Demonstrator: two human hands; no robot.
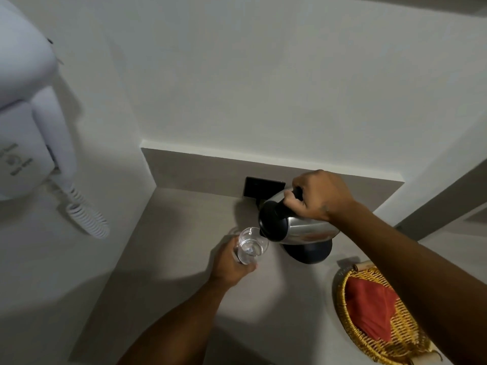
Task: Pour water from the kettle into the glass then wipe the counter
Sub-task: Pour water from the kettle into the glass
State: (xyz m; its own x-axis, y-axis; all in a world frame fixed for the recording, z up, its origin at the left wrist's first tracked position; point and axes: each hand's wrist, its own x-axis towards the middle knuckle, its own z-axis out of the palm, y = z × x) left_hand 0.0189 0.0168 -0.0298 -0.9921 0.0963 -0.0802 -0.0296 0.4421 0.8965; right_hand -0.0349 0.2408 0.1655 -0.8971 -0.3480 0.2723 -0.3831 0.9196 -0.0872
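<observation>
Pouring step in hand. Right hand (320, 197) clenched round the black handle of the steel kettle (295, 223), fingers (291, 202) wrapped tight, body tipped left with the spout over the rim of the glass (250, 246). Left hand (230, 262) grasping the glass from the near-left side, just left of the kettle's dark base (309, 252), some clear water already showing inside; whether resting on the grey tabletop (184, 259) or raised a little, hard to tell. No stream clearly visible at the spout. Near right, a wicker basket (347, 330) holding a red cloth (369, 306), apparently untouched, so wiping not yet begun by the look of it. Next, judging from this: level the kettle once the glass is full enough, set it back on the base without dripping, put down the glass, then reach right for the cloth.
</observation>
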